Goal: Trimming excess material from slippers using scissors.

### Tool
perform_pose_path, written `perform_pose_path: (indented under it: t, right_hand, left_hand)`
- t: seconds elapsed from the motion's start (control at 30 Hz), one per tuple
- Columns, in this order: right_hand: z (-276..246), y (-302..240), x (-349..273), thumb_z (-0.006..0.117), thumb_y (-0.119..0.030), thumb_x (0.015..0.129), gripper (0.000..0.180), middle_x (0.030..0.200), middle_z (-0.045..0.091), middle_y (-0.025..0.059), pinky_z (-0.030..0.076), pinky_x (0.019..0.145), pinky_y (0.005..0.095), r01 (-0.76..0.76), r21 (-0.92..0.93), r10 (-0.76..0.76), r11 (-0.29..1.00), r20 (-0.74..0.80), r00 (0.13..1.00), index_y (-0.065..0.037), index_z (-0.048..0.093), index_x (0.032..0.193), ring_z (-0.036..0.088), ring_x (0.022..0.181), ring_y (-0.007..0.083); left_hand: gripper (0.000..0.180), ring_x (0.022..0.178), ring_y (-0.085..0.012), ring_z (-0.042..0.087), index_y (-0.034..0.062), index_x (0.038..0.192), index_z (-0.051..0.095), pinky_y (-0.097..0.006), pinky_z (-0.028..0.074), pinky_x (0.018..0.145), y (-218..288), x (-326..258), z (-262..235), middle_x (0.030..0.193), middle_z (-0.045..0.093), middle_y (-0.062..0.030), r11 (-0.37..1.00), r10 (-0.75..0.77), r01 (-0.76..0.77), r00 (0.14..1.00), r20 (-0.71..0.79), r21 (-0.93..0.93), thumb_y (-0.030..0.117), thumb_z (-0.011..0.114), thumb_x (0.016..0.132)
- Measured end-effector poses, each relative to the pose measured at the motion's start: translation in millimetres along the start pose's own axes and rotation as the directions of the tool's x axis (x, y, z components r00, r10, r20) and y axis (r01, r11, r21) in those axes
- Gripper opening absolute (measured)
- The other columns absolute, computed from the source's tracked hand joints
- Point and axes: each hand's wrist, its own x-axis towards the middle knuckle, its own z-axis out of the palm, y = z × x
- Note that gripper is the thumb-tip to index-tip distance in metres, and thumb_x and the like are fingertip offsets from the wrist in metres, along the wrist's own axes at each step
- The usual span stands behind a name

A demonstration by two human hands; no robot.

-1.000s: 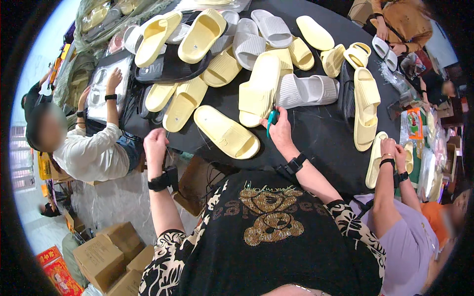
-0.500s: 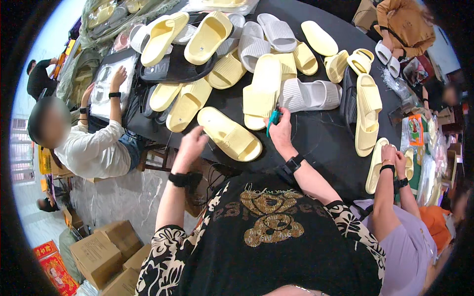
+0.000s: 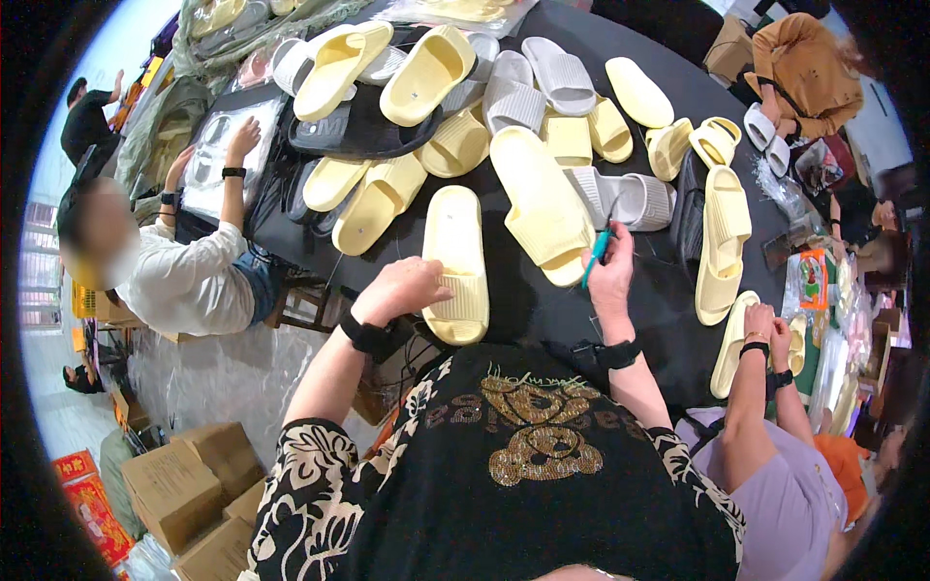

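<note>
A pale yellow slide slipper [image 3: 455,228] lies in front of me, its strap end toward the table's near edge. My left hand [image 3: 402,290] is at the strap's left side, fingers curled and pressed together over its edge; what they pinch is too small to make out. My right hand [image 3: 610,276] is closed around small teal-handled scissors [image 3: 599,254], blades pointing away from me. Just left of that hand, a second yellow slipper [image 3: 528,189] lies slanted, its strap end close to my fingers. A grey slipper [image 3: 644,201] lies beyond the scissors.
Yellow, grey and black slippers are heaped at the far side of the black table [image 3: 542,324]. More stand at the right, including a tilted yellow one [image 3: 722,242]. A co-worker in white [image 3: 189,281] sits left; another in lilac [image 3: 785,474] handles slippers right. Cartons [image 3: 174,494] stand lower left.
The near yellow slipper has turned from slanted to nearly straight, and my left hand has moved onto its strap. My right hand with the scissors has shifted right; the second slipper has turned.
</note>
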Motion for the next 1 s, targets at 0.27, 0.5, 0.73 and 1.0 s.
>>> perform_pose_path:
  t: [0.27, 0.5, 0.73, 1.0]
  right_hand:
    - [-31.3, -27.3, 1.8, 0.058, 0.003, 0.073, 0.062, 0.1, 0.056, 0.008, 0.045, 0.081, 0.0262, 0.012, 0.017, -0.016, 1.0, 0.222, 0.975, 0.0, 0.034, 0.13, 0.056, 0.089, 0.0133]
    - [-41.4, -29.6, 13.8, 0.06, 0.005, 0.07, 0.054, 0.088, 0.059, 0.007, 0.044, 0.074, 0.024, 0.115, -0.139, -0.049, 0.984, 0.407, 0.912, -0.002, 0.045, 0.121, 0.054, 0.078, 0.0107]
    - [-45.3, -33.0, 33.5, 0.057, 0.002, 0.07, 0.049, 0.098, 0.06, 0.019, 0.046, 0.081, 0.0331, 0.339, -0.258, -0.149, 0.905, 0.555, 0.819, -0.002, 0.047, 0.117, 0.061, 0.091, 0.0264]
    - [-19.7, -47.6, 32.4, 0.059, 0.004, 0.064, 0.051, 0.071, 0.045, 0.0003, 0.038, 0.056, 0.0228, 0.183, -0.181, 0.022, 0.966, 0.764, 0.645, -0.002, 0.046, 0.113, 0.043, 0.062, 0.009]
  left_hand:
    - [0.023, 0.087, -0.0304, 0.059, 0.0056, 0.097, 0.056, -0.042, 0.049, 0.077, 2.7, 15.3, -19.7, 0.096, 0.054, -0.0123, 0.815, 0.111, -0.076, 0.994, -0.025, 0.575, 0.012, 0.056, 0.074]
    - [0.051, 0.105, -0.0365, 0.053, 0.0063, 0.127, 0.04, -0.051, 0.042, 0.088, -21.0, 24.5, -19.1, 0.127, 0.046, -0.017, 0.965, -0.003, 0.059, 0.977, -0.214, 0.257, 0.005, 0.05, 0.077]
    - [0.028, 0.065, -0.0322, 0.063, 0.0015, 0.079, 0.064, -0.042, 0.05, 0.06, -88.9, 11.9, 18.1, 0.068, 0.062, -0.0196, 0.921, -0.389, 0.379, 0.911, -0.139, -0.093, 0.029, 0.061, 0.074]
    - [0.028, 0.062, -0.0156, 0.058, -0.001, 0.097, 0.058, -0.029, 0.048, 0.052, -114.5, -0.8, 55.8, 0.078, 0.061, -0.0083, 0.595, -0.471, 0.18, 0.868, -0.158, -0.784, 0.017, 0.056, 0.076]
